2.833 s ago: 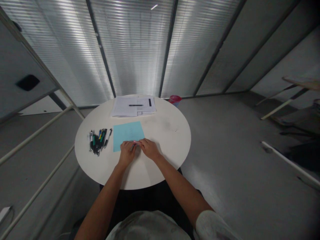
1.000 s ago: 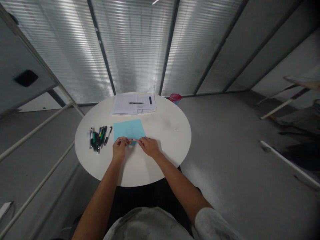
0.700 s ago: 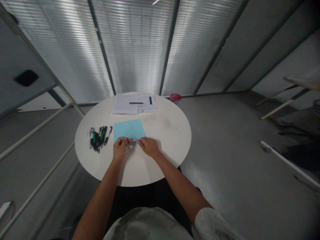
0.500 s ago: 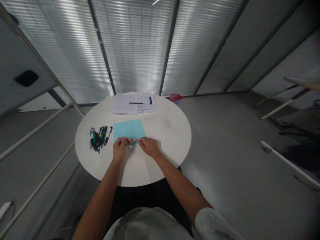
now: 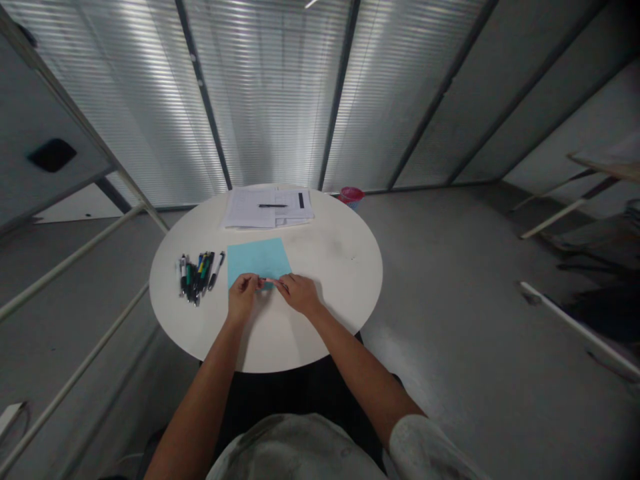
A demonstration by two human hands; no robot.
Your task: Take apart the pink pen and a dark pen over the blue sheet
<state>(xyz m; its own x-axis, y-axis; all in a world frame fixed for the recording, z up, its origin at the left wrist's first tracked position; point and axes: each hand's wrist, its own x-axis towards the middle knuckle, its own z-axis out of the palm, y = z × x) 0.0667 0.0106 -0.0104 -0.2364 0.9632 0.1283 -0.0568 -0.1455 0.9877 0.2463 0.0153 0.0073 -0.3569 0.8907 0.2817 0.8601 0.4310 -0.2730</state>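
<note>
Both your forearms reach forward from your body onto the round white desk point(image 5: 330, 287) and converge, elbows out, wrists low, with your left forearm point(image 5: 197, 400) and right forearm point(image 5: 350, 360) forming a narrow V. Your left hand point(image 5: 243, 297) sits palm down with its fingers curled inward, and your right hand point(image 5: 300, 294) mirrors it, angled in from the other side. The two hands are nearly touching, and each grip is pinched closed on a small pink piece point(image 5: 267, 280), held between them just above the lower edge of a blue sheet point(image 5: 257, 260). The piece is too small to identify from this view. It lies over that edge, and your left fingers point(image 5: 253, 281) partly cover the sheet's lower right corner area.

The sheet lies flat on the desk in front of you. To its left, just beside it, is a tight bunch of pens point(image 5: 197, 278) lying side by side. Beyond the sheet is a stack of papers point(image 5: 267, 209) with a black pen point(image 5: 273, 205) lying across it. Past the far rim of the desk stands a red-rimmed cup point(image 5: 351, 194).
</note>
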